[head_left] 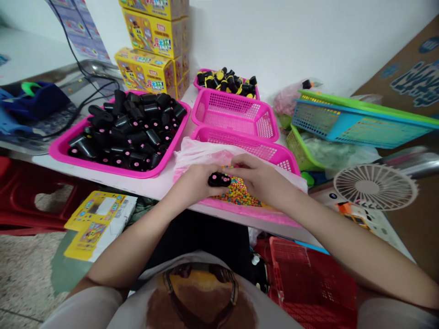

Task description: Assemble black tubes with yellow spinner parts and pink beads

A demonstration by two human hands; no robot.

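My left hand (196, 183) is closed around a pair of small black cylinders (219, 179), their pink-dotted ends facing me. Close beside it, my right hand (256, 177) has its fingers curled, with the fingertips near the cylinders; what they pinch, if anything, is too small to make out. Both hands are over many tiny multicoloured beads (240, 192), which lie in a plastic bag (192, 153) lining a pink basket (286, 157). To the left, a pink tray (144, 173) is heaped with black cylinders (130, 125), many showing pink dots.
Behind the beads stands another pink basket (236, 109), then one with black-and-yellow pieces (228, 83). Yellow boxes (151, 36) are stacked at the back. On the right are green and blue baskets (343, 121) and a fan (375, 187). A red crate (308, 278) sits below.
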